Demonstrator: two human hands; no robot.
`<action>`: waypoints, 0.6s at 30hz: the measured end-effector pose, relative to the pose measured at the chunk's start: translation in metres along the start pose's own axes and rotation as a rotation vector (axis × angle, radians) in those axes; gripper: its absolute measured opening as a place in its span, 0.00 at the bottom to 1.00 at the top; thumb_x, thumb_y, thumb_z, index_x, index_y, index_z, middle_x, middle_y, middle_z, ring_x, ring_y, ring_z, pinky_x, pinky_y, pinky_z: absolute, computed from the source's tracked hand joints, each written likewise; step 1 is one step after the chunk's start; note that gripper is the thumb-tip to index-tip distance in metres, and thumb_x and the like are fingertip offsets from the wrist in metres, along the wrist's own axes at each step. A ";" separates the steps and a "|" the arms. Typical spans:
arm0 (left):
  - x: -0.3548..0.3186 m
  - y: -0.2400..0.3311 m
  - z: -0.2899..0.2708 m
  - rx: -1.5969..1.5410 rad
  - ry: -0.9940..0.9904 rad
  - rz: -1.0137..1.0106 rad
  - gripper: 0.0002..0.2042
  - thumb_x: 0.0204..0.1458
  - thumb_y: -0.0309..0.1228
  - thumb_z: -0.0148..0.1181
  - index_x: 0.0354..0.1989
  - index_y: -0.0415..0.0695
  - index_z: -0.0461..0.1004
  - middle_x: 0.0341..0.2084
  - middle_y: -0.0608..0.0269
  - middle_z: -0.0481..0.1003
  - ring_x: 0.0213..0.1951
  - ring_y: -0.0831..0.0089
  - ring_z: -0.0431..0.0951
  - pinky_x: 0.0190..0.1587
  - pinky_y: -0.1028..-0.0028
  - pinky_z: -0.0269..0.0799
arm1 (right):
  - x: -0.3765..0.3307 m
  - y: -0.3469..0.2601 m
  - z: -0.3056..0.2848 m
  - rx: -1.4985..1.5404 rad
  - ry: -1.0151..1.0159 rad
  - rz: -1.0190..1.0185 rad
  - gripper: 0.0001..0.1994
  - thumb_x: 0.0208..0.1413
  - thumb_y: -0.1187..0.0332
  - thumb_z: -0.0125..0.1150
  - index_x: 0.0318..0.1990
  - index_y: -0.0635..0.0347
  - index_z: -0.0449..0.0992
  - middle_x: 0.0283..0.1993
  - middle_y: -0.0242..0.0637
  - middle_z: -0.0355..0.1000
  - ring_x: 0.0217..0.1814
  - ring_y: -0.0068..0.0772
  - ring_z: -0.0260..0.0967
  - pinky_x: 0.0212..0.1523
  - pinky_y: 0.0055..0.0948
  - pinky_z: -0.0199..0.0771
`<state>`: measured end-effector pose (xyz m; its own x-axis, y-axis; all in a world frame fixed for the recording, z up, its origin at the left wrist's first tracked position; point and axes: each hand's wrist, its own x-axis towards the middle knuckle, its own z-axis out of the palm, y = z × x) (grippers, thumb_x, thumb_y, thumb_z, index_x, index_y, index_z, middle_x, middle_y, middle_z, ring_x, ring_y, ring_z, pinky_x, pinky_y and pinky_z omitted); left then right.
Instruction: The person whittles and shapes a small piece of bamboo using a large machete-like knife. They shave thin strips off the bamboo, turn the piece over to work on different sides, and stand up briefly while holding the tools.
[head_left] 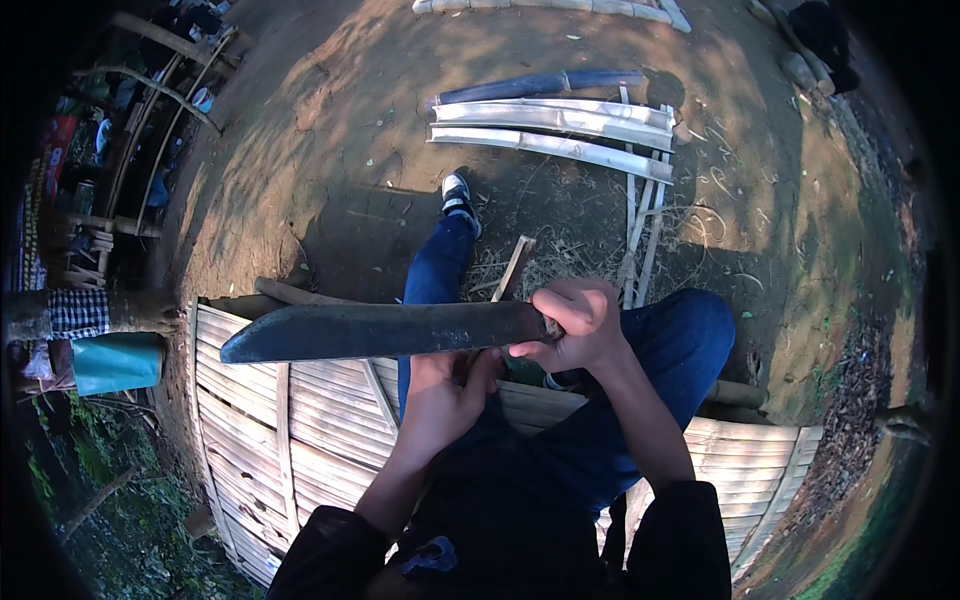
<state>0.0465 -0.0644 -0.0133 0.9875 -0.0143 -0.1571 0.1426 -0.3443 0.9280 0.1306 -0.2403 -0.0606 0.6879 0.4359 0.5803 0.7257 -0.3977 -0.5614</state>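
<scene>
My right hand (pixel 578 322) is closed round the handle of a machete (pixel 385 332). Its broad dark blade lies nearly level across my lap, pointing left, with the tip past my left leg. Below the blade my left hand (pixel 440 400) is closed, thumb bent inward, on a bamboo strip (pixel 514 268). That strip slants up and away, its far end showing beyond the blade. The blade crosses in front of the strip and hides part of it and some of my left fingers.
I sit on a bamboo slat bench (pixel 330 420). Thin shavings (pixel 550 255) litter the ground between my feet. Split bamboo pieces (pixel 555 142) lie ahead, some across long thin strips (pixel 640 235). A green sheet (pixel 117 362) and a checked cloth (pixel 78 313) hang at left.
</scene>
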 end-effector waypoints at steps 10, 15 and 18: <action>-0.034 0.006 -0.006 -0.281 0.014 0.121 0.15 0.60 0.29 0.49 0.52 0.34 0.69 0.22 0.70 0.69 0.20 0.87 0.63 0.22 0.85 0.57 | -0.001 0.054 0.001 0.620 0.321 0.921 0.27 0.64 0.46 0.38 0.22 0.60 0.64 0.12 0.26 0.57 0.11 0.17 0.51 0.13 0.20 0.49; -0.005 -0.027 -0.037 -0.662 -0.031 -0.183 0.15 0.62 0.33 0.46 0.49 0.36 0.71 0.23 0.70 0.64 0.21 0.84 0.60 0.25 0.83 0.57 | -0.012 0.028 -0.001 0.787 0.377 0.694 0.27 0.64 0.45 0.36 0.26 0.61 0.65 0.14 0.29 0.59 0.12 0.15 0.53 0.13 0.17 0.50; -0.005 -0.020 -0.035 -0.592 -0.042 -0.206 0.08 0.60 0.30 0.51 0.42 0.38 0.69 0.23 0.70 0.65 0.19 0.85 0.62 0.21 0.84 0.56 | -0.017 0.019 0.001 0.736 0.247 0.532 0.26 0.63 0.46 0.40 0.26 0.62 0.67 0.15 0.28 0.61 0.13 0.14 0.54 0.13 0.16 0.50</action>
<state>0.0414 -0.0248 -0.0193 0.9339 -0.0440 -0.3548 0.3549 0.2345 0.9050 0.1320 -0.2547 -0.0816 0.9712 0.1263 0.2019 0.1822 0.1520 -0.9714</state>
